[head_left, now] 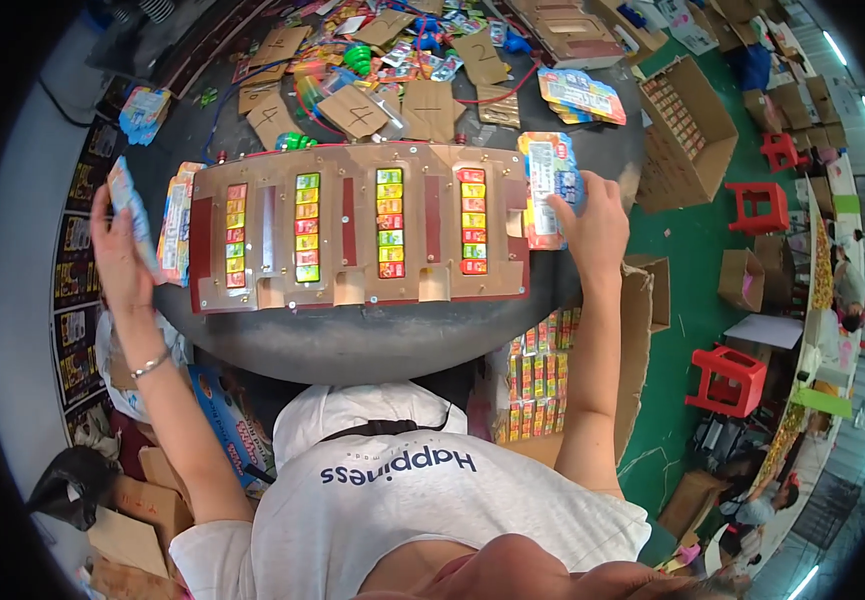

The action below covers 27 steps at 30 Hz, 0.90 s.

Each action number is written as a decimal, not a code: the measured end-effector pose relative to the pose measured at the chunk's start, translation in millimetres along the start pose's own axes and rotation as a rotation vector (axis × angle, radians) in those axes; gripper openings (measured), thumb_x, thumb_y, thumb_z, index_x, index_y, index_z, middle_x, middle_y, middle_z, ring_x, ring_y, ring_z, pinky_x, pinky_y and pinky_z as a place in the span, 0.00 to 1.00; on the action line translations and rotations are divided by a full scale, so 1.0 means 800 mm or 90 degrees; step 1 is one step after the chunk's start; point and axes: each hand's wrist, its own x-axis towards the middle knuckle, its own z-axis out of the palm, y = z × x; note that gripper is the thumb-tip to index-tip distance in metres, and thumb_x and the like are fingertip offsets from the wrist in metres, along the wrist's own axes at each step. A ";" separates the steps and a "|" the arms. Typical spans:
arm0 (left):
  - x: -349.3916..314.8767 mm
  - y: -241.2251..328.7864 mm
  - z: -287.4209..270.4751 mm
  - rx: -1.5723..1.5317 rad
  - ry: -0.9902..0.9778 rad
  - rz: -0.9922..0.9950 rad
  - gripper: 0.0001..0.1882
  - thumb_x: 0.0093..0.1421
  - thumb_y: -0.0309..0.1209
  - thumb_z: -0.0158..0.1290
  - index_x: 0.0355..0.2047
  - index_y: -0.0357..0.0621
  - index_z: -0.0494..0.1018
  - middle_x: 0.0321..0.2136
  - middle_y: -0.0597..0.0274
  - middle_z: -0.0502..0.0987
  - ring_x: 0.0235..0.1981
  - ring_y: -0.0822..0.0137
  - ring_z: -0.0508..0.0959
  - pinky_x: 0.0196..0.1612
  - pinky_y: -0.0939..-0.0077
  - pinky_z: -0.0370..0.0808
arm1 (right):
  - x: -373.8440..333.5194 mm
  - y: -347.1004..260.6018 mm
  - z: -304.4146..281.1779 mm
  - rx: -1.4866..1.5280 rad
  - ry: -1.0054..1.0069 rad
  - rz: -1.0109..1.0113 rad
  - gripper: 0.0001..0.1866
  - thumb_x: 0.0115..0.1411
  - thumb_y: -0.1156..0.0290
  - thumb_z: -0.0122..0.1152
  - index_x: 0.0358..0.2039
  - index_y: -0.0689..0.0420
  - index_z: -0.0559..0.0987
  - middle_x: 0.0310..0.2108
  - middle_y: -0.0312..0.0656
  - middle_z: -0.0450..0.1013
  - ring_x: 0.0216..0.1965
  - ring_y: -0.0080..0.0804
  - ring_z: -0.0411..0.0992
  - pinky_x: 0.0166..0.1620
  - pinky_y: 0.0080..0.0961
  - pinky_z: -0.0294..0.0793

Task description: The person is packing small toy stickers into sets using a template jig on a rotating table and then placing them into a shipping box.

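Note:
In front of me lies a brown jig board (pixel 347 225) with a clear top. Its long slots hold columns of small wrapped blocks (pixel 390 222) in red, yellow and green. At the board's left side my left hand (pixel 122 270) grips a colourful printed card (pixel 130 210), tilted on edge. Next to that, a stack of similar cards (pixel 178 225) leans by the board's left end. My right hand (pixel 600 228) is closed on the edge of another printed card stack (pixel 544 180) at the board's right end, thumb on top. Its fingertips are partly hidden.
Behind the board lie marked cardboard pieces (pixel 354 110), loose wrappers and green coiled hoses (pixel 357 58). More printed cards sit at the back right (pixel 582 95) and back left (pixel 142 113). Below the round black table (pixel 352 345) stands a box of wrapped blocks (pixel 537 385). Red stools (pixel 727 382) stand right.

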 end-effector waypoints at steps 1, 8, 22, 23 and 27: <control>-0.016 0.000 0.023 -0.005 -0.002 0.009 0.26 0.66 0.21 0.50 0.65 0.39 0.61 0.57 0.49 0.72 0.52 0.65 0.77 0.55 0.72 0.76 | -0.003 0.005 -0.002 0.008 -0.003 -0.009 0.20 0.54 0.63 0.72 0.44 0.58 0.78 0.37 0.42 0.76 0.34 0.37 0.76 0.37 0.32 0.75; -0.145 -0.041 0.236 0.067 -0.335 -0.075 0.30 0.59 0.21 0.58 0.62 0.35 0.65 0.52 0.55 0.76 0.50 0.69 0.77 0.52 0.72 0.76 | -0.021 -0.028 -0.063 0.688 -0.128 0.187 0.17 0.62 0.78 0.61 0.52 0.63 0.73 0.27 0.31 0.74 0.22 0.10 0.65 0.22 0.12 0.64; -0.150 -0.012 0.252 0.674 -0.519 0.372 0.43 0.47 0.52 0.66 0.59 0.40 0.68 0.53 0.57 0.69 0.56 0.52 0.65 0.66 0.44 0.50 | -0.033 -0.082 -0.033 0.159 -0.300 -0.075 0.41 0.42 0.50 0.77 0.58 0.46 0.76 0.26 0.39 0.72 0.26 0.33 0.72 0.34 0.32 0.72; -0.144 -0.005 0.252 0.691 -0.566 0.345 0.45 0.44 0.54 0.67 0.58 0.40 0.68 0.55 0.57 0.69 0.57 0.51 0.64 0.66 0.43 0.49 | -0.035 -0.081 -0.029 0.183 -0.299 -0.053 0.43 0.41 0.47 0.77 0.59 0.46 0.75 0.26 0.38 0.71 0.26 0.32 0.72 0.34 0.32 0.73; -0.127 0.005 0.257 0.720 -0.664 0.292 0.48 0.41 0.57 0.67 0.57 0.40 0.69 0.58 0.54 0.67 0.59 0.50 0.64 0.67 0.39 0.48 | -0.035 -0.085 -0.027 0.153 -0.285 -0.049 0.43 0.40 0.48 0.78 0.58 0.46 0.76 0.26 0.38 0.71 0.26 0.31 0.72 0.34 0.31 0.73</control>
